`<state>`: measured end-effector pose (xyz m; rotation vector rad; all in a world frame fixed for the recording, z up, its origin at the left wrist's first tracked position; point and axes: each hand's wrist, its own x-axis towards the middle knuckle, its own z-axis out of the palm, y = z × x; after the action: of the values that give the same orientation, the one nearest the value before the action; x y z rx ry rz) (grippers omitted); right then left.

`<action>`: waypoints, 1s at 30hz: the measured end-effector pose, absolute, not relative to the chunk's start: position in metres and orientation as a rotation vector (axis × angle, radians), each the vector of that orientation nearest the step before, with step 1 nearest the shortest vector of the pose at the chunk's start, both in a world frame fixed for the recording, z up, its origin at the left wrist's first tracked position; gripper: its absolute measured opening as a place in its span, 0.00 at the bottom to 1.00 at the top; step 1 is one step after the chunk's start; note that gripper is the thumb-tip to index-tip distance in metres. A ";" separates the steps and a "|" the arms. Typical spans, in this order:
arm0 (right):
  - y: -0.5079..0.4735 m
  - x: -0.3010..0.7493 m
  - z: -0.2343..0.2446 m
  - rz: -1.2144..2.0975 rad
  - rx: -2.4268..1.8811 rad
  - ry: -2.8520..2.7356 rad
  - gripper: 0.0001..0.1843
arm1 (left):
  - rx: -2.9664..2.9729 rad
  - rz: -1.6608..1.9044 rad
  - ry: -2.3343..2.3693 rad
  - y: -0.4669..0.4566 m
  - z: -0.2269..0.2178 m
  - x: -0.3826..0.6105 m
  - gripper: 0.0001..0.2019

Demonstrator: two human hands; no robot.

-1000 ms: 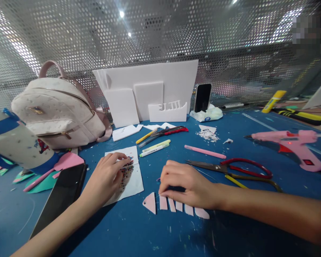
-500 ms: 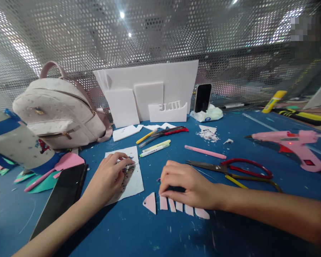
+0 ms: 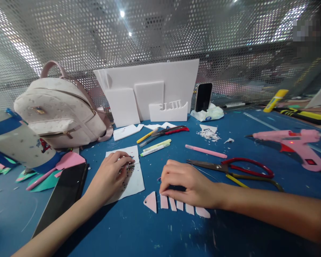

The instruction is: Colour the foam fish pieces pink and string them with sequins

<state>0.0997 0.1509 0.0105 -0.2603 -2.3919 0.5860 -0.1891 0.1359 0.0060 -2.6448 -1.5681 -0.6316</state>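
My left hand (image 3: 111, 176) bends over a white sheet (image 3: 135, 180) strewn with small dark beads (image 3: 130, 169). Its thumb and fingers are drawn together among them; whatever is between the tips is too small to make out. My right hand (image 3: 187, 184) rests on the table with thumb and forefinger pinched. A faint thin line shows at those fingertips, too fine to name. Just below lie pink cut pieces in a fish-skeleton row: a triangular head (image 3: 151, 202) with an eye hole, several strips (image 3: 164, 201), and a rounded end piece (image 3: 202, 212).
Right of my right hand lie scissors (image 3: 246, 167) and a pink glue gun (image 3: 289, 137). Ahead are a pink pen (image 3: 205, 151), highlighters (image 3: 155, 148) and a cutter (image 3: 173, 131). White foam boards (image 3: 176, 75) stand behind. A phone (image 3: 61, 196), mug (image 3: 18, 139) and backpack (image 3: 53, 110) occupy the left.
The view has shifted very slightly. Both hands keep nearly the same pose and place, and the pink pieces lie as before.
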 end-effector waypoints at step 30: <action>0.152 0.100 0.008 0.601 -0.250 -2.380 0.05 | -2.704 -0.841 -1.615 0.146 -0.002 -0.197 0.09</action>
<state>0.1000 0.1517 0.0083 -0.2500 -2.3804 0.6014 -0.1965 0.1462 -0.0017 -2.7041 -1.6151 -0.8413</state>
